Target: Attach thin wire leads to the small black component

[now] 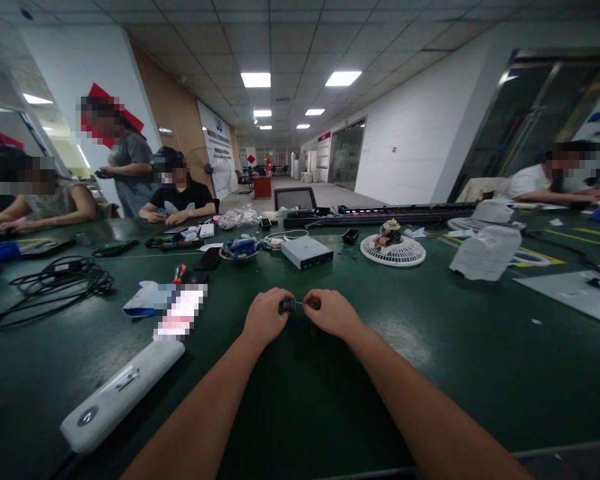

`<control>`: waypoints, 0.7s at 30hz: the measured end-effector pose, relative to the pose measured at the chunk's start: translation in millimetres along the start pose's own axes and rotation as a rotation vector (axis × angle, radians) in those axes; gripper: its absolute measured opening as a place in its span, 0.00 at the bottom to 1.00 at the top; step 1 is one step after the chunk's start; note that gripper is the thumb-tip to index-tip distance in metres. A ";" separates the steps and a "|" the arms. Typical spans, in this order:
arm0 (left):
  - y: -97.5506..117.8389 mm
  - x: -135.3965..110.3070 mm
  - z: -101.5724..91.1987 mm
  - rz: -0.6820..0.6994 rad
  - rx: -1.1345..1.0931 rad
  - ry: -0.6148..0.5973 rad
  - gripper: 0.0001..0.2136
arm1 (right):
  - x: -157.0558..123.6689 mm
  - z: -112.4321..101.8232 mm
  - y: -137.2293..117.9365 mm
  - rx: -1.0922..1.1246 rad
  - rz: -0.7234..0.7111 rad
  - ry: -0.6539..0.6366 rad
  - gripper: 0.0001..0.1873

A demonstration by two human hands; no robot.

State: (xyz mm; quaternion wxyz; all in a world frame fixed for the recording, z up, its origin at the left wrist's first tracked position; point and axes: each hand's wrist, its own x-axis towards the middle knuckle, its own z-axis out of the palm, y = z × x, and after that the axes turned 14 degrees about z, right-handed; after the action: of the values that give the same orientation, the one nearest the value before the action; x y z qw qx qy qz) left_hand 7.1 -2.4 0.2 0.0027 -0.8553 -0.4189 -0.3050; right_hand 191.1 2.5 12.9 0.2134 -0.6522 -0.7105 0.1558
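Above the green tabletop point(300, 413), my left hand point(266, 316) is closed on a small dark rounded part point(289, 305), pinched between thumb and fingers. A thin pale strand point(299, 303), perhaps a wire or pin, runs from that part toward my right hand point(333, 313). The thumb and fingers of my right hand pinch the strand's other end. The two hands are a short gap apart. Too little of the dark part shows to name its kind. Beyond my hands lies a silver disc drive point(307, 252).
A white fan grille point(393, 252) and a white plastic housing point(486, 252) stand right. Leftward lie a white handheld device point(123, 393), a glove point(150, 299), a red-handled screwdriver point(179, 273) and coiled black cable point(63, 283). Several people sit or stand around the table.
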 end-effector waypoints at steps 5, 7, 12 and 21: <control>-0.5 -0.8 -1.4 -0.072 0.030 0.042 0.10 | -2.7 -8.2 1.7 -0.145 0.071 -0.254 0.25; -2.1 -1.3 -2.5 -0.108 0.024 0.052 0.10 | -3.5 -11.5 2.7 -0.151 0.089 -0.315 0.22; -3.6 -1.0 -3.8 -0.174 0.005 0.057 0.11 | 0.2 -8.6 5.2 -0.041 0.102 -0.268 0.10; -3.0 -2.4 1.8 -0.105 -0.101 0.043 0.12 | 6.2 3.7 2.0 0.398 0.038 -0.013 0.09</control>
State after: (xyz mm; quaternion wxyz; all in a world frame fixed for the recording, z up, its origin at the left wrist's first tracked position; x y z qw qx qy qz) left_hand 4.8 -1.6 -3.4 -0.0476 -0.8244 -0.4472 -0.3437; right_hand 190.6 9.2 9.3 0.3307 -0.6093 -0.6546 0.3014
